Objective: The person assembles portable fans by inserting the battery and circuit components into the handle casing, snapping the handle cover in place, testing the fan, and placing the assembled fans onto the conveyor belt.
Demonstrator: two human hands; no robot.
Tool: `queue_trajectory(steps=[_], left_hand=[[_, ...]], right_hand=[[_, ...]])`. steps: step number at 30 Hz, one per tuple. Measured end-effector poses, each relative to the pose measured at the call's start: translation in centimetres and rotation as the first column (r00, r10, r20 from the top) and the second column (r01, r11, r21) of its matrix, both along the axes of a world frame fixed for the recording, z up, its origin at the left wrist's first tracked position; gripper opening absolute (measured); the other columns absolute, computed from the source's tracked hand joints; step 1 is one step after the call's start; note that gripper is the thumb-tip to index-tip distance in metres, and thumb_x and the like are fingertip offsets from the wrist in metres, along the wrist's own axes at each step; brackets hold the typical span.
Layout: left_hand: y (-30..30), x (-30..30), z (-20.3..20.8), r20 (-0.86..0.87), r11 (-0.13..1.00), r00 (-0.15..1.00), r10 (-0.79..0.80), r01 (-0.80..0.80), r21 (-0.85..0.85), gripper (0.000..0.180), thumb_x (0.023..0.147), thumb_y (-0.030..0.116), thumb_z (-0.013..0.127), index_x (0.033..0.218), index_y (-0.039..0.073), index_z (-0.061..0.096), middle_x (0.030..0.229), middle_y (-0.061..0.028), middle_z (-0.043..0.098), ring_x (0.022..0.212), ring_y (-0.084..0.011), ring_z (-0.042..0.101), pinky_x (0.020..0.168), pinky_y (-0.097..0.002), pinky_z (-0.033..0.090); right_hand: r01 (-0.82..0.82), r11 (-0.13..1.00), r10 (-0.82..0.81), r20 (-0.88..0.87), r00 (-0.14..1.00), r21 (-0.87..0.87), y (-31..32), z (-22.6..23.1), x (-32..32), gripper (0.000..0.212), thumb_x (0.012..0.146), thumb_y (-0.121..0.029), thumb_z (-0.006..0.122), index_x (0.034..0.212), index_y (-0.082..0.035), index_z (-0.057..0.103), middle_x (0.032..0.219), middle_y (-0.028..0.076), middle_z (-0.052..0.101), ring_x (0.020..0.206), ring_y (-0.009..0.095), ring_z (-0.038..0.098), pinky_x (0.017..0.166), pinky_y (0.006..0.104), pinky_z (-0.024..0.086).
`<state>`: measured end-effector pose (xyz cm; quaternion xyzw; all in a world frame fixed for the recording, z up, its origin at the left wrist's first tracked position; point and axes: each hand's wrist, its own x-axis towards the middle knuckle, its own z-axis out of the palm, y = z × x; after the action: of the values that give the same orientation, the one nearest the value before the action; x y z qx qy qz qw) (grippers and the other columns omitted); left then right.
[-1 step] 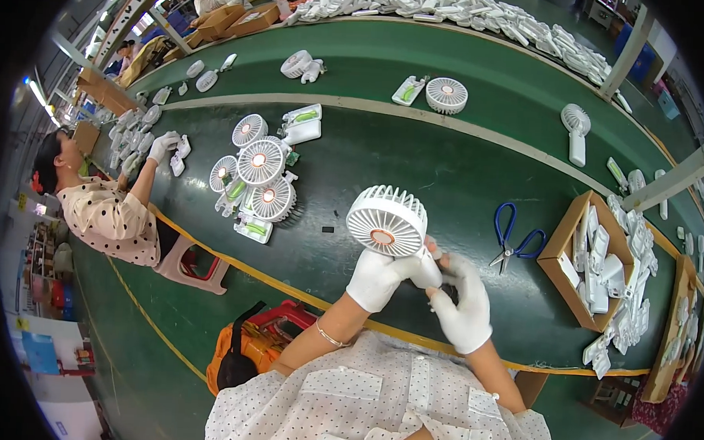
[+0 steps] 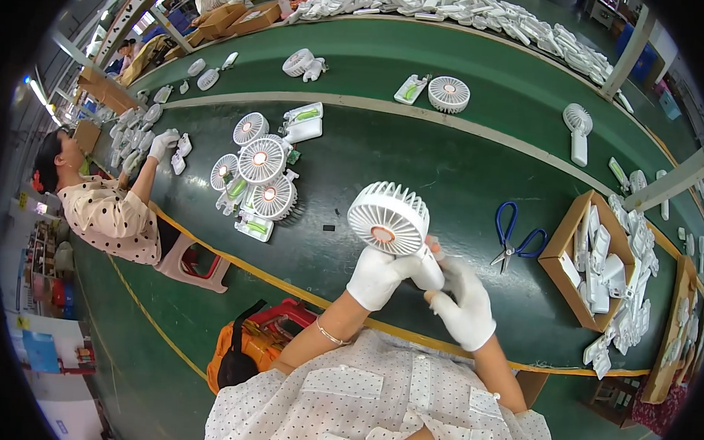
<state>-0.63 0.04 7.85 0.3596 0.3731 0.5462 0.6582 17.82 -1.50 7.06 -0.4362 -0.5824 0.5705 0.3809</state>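
Note:
My left hand [image 2: 375, 278], in a white glove, grips a white handheld fan [image 2: 388, 218] at its neck. The round grille with an orange-ringed centre tilts up towards me. My right hand [image 2: 467, 305], also gloved with bare fingertips showing, curls about the lower end of the fan's handle [image 2: 431, 274]; its thumb is on the near side and its fingers are partly hidden behind. Left of the fan lies a small black piece [image 2: 328, 228]. Blue-handled scissors [image 2: 508, 249] rest with their handles spread, to the right of my hands.
Several fan heads [image 2: 262, 161] with opened handles form a cluster on the green table. A cardboard box [image 2: 553, 262] of white parts stands at right beside a loose pile [image 2: 635, 284]. Beyond runs a green belt [image 2: 358, 57] carrying fan pieces. A co-worker [image 2: 108, 215] sits at left.
My right hand has shifted very slightly down and to the right, its thumb a little farther from the handle. The fan stays in my left hand.

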Motion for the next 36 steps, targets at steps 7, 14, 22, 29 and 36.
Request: queue_trajectory(steps=[7,14,22,29,36], left_hand=[[1.2,0.8,-1.2,-0.054,0.975,0.975,-0.217,0.214,-0.061,0.048,0.091,0.01,0.061,0.135,-0.003,0.046,0.121,-0.016,0.064,0.112,-0.0271,0.064,0.088,-0.0354,0.056],[1.2,1.9,1.5,-0.057,0.975,0.976,-0.212,0.208,-0.078,0.04,0.091,0.007,0.054,0.13,0.0,0.053,0.117,-0.0098,0.067,0.083,-0.0087,0.063,0.06,-0.0201,0.049],[1.7,2.2,-1.0,0.009,0.975,0.977,-0.212,0.21,0.072,0.047,0.096,0.012,0.057,0.14,0.001,0.044,0.123,-0.0122,0.064,0.099,-0.0161,0.066,0.081,-0.0278,0.054],[2.9,-0.4,-1.3,0.268,0.936,0.951,-0.152,0.225,-0.27,0.051,0.102,0.024,0.053,0.142,-0.005,0.039,0.131,-0.0223,0.057,0.116,-0.0331,0.062,0.1,-0.0413,0.051],[2.9,-1.1,-1.6,0.313,0.943,0.947,-0.071,0.166,-0.288,0.047,0.101,0.022,0.054,0.137,-0.006,0.043,0.124,-0.0219,0.061,0.109,-0.0322,0.065,0.095,-0.0415,0.054]], right_hand=[[-0.119,0.941,0.126,0.001,0.992,-0.316,0.8,0.6,0.5,0.034,0.089,-0.018,0.064,0.116,0.003,0.061,0.088,0.01,0.07,0.067,0.013,0.064,0.059,0.0263,0.052],[-0.094,0.921,0.043,-0.142,0.989,-0.378,1.1,0.8,0.4,0.025,0.092,-0.016,0.06,0.104,0.005,0.065,0.088,0.01,0.07,0.065,0.012,0.063,0.056,0.0253,0.051],[0.094,0.921,-0.127,-0.065,0.99,-0.378,1.3,3.5,1.2,0.029,0.093,-0.019,0.059,0.106,0.006,0.063,0.085,0.015,0.07,0.058,0.016,0.063,0.048,0.0258,0.05],[-0.089,0.648,-0.684,0.629,0.369,0.757,15.7,7.4,9.6,0.026,0.09,-0.019,0.064,0.113,-0.006,0.062,0.088,0.016,0.069,0.068,0.03,0.068,0.062,0.0386,0.053],[-0.386,0.75,-0.623,0.77,-0.138,0.538,31.9,4.5,10.6,0.031,0.087,-0.02,0.063,0.115,-0.009,0.059,0.111,0.013,0.064,0.105,0.03,0.063,0.083,0.0476,0.051]])
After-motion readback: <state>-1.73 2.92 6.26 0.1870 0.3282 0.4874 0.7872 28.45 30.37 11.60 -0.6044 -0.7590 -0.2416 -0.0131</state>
